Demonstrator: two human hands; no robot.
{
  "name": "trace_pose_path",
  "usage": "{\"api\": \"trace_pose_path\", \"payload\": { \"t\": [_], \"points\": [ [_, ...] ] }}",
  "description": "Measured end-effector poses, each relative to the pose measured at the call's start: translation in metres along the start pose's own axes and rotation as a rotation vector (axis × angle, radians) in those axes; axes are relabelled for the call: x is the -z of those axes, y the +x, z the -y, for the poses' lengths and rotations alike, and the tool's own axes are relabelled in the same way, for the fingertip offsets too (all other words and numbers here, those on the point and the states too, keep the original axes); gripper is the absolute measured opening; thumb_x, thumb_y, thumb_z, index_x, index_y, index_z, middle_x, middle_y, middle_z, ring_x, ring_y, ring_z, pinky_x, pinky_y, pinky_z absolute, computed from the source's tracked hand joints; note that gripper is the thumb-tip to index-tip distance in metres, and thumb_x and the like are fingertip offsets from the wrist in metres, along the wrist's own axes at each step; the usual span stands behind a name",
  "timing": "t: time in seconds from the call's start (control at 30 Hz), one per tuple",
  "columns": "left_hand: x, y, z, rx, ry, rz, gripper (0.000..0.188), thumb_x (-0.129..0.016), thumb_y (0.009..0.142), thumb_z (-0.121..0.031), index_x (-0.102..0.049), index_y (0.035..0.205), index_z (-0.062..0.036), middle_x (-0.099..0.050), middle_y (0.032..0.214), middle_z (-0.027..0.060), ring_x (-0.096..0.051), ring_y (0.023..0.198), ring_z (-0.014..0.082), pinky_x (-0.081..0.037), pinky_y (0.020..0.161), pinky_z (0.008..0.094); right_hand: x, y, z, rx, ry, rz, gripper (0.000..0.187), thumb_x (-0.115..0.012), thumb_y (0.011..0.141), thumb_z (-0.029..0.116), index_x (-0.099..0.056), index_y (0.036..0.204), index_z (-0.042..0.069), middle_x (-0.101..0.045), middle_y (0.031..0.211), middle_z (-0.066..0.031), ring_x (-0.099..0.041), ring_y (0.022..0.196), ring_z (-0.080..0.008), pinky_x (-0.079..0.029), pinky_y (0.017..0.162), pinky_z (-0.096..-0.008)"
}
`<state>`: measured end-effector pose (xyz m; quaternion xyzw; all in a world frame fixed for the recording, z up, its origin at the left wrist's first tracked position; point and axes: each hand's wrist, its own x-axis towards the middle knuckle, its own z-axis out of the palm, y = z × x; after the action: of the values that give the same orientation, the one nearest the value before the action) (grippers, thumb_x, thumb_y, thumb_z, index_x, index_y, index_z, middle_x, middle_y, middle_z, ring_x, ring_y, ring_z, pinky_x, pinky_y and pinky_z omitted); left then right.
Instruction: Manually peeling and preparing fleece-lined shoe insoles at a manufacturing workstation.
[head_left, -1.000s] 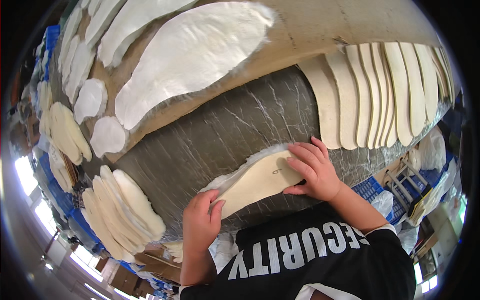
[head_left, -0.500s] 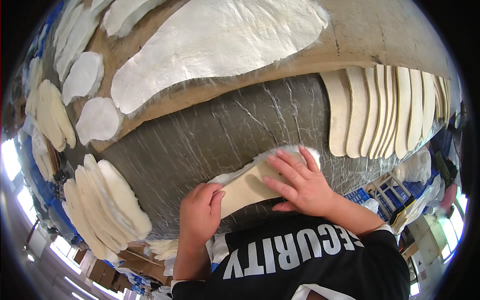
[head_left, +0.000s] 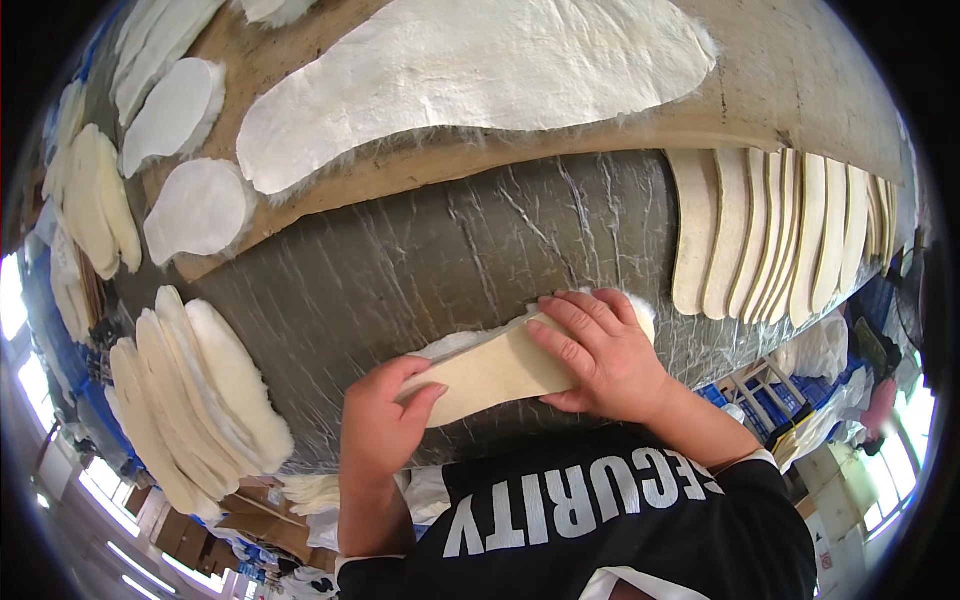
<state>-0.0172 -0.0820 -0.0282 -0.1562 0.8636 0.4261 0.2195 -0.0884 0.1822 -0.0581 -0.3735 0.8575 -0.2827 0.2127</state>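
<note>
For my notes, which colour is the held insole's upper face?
The held insole is cream on top; the head view shows it.

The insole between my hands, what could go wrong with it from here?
First, the insole might shift against the white fleece showing past its far edge, leaving the two misaligned. Second, your right hand covers much of one end, so a fold or uneven edge there could go unnoticed. Third, the dark table covering is creased and might bunch up if the insole drags across it.
</note>
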Motion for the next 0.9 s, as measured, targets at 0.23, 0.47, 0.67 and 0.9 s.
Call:
{"api": "trace_pose_path", "payload": {
  "t": [0.23, 0.47, 0.67, 0.9],
  "points": [
    [0.0, -0.011, 0.016, 0.199, -0.444, -0.06, 0.02, -0.07, 0.081, 0.001, -0.063, 0.1, 0.0023, -0.068, 0.084, 0.0069, -0.06, 0.075, 0.0067, -0.049, 0.065, 0.0227, 0.007, 0.01, 0.015, -0.061, -0.103, 0.098, 0.087, -0.081, 0.054, 0.038, -0.05, 0.131, 0.011, -0.05, 0.131, -0.0125, -0.047, 0.122, -0.03, -0.034, 0.103, -0.0519],
    [-0.012, -0.022, 0.02, 0.088, -0.535, -0.196, 0.021, -0.066, 0.086, -0.002, -0.06, 0.106, 0.0018, -0.069, 0.085, 0.0084, -0.062, 0.074, 0.0088, -0.051, 0.065, 0.0231, -0.025, 0.053, 0.046, 0.294, 0.243, -0.065, 0.058, -0.075, 0.071, 0.023, -0.056, 0.122, 0.006, -0.055, 0.121, -0.0149, -0.053, 0.112, -0.0328, -0.039, 0.1, -0.0461],
    [-0.016, -0.033, 0.054, 0.142, -0.536, -0.393, 0.017, -0.051, 0.095, -0.002, -0.062, 0.108, 0.0026, -0.067, 0.092, 0.0103, -0.066, 0.078, 0.0146, -0.053, 0.066, 0.0258, -0.029, 0.068, 0.05, 0.157, 0.37, -0.031, 0.033, -0.074, 0.068, 0.004, -0.065, 0.1, 0.007, -0.059, 0.085, -0.0058, -0.054, 0.087, -0.0278, -0.039, 0.08, -0.0394],
    [-0.034, -0.03, 0.06, 0.089, -0.613, -0.335, 0.014, -0.062, 0.088, -0.003, -0.064, 0.101, 0.0033, -0.066, 0.086, 0.0065, -0.062, 0.07, 0.0105, -0.05, 0.06, 0.0244, -0.023, 0.069, 0.053, 0.039, 0.433, 0.054, 0.012, -0.072, 0.078, 0.01, -0.063, 0.087, 0.009, -0.061, 0.084, -0.003, -0.054, 0.084, -0.0225, -0.034, 0.083, -0.0362]
  ]
}}
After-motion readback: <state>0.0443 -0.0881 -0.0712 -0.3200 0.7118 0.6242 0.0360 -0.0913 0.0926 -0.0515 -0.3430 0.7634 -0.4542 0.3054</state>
